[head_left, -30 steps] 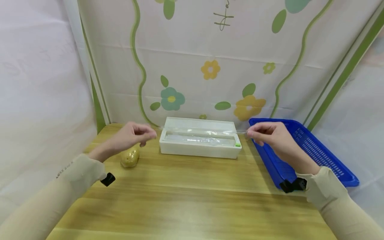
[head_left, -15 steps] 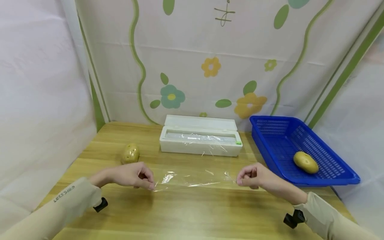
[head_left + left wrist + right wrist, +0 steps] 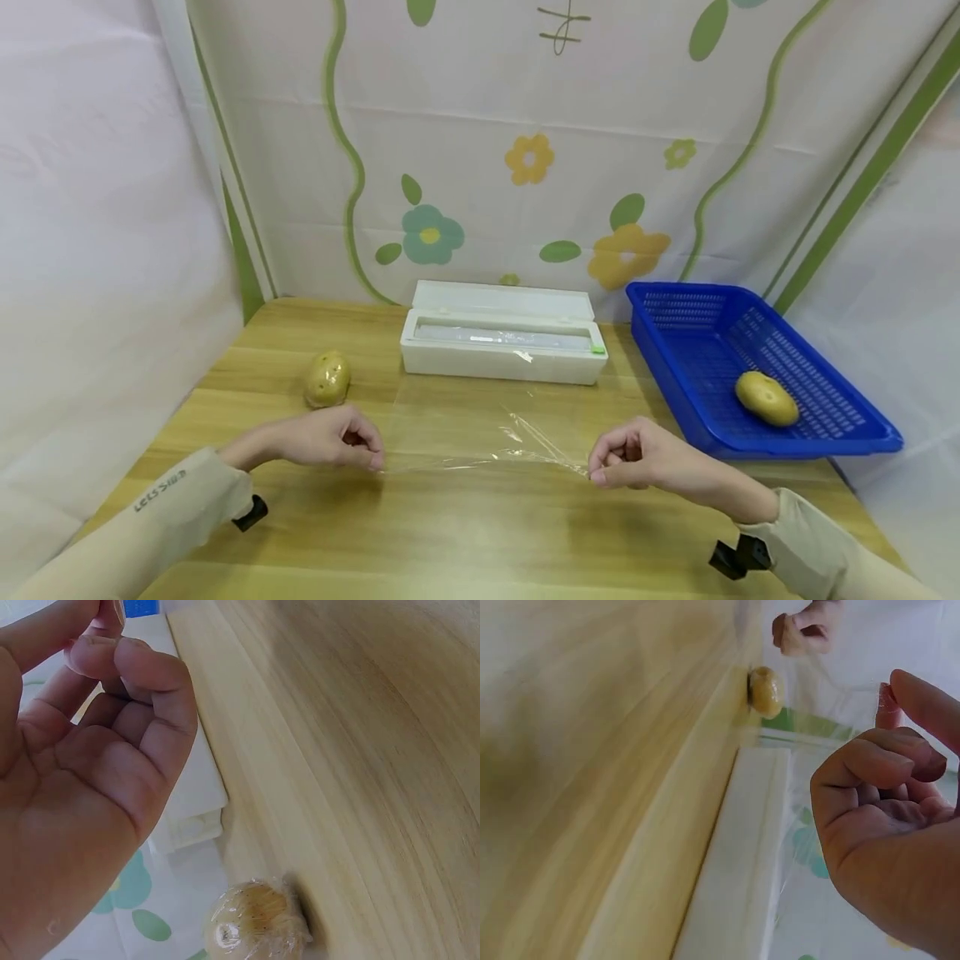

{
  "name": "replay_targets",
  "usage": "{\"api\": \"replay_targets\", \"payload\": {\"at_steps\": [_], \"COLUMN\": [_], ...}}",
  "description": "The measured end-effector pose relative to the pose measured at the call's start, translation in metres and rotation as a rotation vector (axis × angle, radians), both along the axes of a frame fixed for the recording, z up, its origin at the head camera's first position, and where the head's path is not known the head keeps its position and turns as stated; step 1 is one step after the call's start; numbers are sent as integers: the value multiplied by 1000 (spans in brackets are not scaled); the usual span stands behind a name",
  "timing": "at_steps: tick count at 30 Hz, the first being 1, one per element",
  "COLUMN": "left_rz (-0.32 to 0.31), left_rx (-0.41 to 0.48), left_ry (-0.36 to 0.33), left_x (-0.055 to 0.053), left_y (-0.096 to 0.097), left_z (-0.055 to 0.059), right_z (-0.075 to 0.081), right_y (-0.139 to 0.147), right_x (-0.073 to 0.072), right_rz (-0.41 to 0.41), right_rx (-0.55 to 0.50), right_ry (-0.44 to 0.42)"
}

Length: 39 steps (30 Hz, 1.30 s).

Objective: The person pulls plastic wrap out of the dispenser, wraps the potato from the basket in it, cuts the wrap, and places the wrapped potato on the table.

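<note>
A sheet of clear plastic wrap (image 3: pixel 480 425) stretches from the white wrap box (image 3: pixel 498 364) toward the front of the table. My left hand (image 3: pixel 330 437) pinches its near left corner between thumb and fingers. The near right corner is pinched by my right hand (image 3: pixel 637 457). The sheet's front edge hangs taut between both hands, above the wood. The box lid stands raised at the back, and the roll shows inside. Behind my left hand lies a potato (image 3: pixel 327 379) covered in shiny film, also visible as a wrapped potato (image 3: pixel 255 922) in the left wrist view.
A blue plastic basket (image 3: pixel 675 400) stands at the right, with an apparently bare potato (image 3: pixel 767 398) inside. The wooden table (image 3: pixel 465 542) reaches back to a flower-printed curtain (image 3: pixel 450 125). A small green piece (image 3: pixel 597 350) sits at the box's right end.
Both hands came from beside the box toward the front of the table, drawing the plastic wrap out. Over the last half second they barely moved; the right hand's departure uncovered the basket's potato.
</note>
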<state>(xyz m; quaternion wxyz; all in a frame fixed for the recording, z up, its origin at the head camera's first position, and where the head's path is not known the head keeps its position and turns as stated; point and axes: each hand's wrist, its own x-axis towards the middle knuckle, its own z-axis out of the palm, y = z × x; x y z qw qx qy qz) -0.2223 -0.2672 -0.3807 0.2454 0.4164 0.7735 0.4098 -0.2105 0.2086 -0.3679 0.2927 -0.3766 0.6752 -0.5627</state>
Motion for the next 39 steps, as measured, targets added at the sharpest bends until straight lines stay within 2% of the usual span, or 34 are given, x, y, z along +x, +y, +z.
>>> {"api": "replay_targets", "payload": {"at_steps": [4, 7, 12, 15, 19, 22, 26, 28, 32, 35, 39], "left_rz": [-6, -18, -47, -37, 13, 61, 107, 119, 172, 241, 335], "left_rx": [4, -6, -26, -28, -65, -113, -157, -163, -151, -145, -179], "left_ry": [-2, -8, -17, -25, -12, 36, 92, 92, 69, 55, 47], "left_x": [0, 0, 1, 3, 4, 4, 4, 2, 1, 1, 6], "left_y": [0, 1, 1, 2, 6, 11, 15, 16, 15, 14, 14], "left_z": [1, 1, 2, 1, -6, -15, -26, -30, -35, -35, -34], "right_z": [1, -2, -10, -18, -27, -31, -36, -39, -44, -48, -52], "right_y": [-6, -7, -2, 2, 5, 3, -5, -9, -17, -20, -23], "right_x": [3, 1, -6, -11, -15, -15, -13, -10, -6, -5, -4], "right_rz": [49, 85, 66, 38, 3, -37, -80, -88, -89, -99, -151], "right_rx": [-13, -9, 87, 130, 156, 201, 288, 334, 395, 398, 405], "right_ry": [80, 107, 105, 118, 202, 293, 412, 449, 470, 449, 426]}}
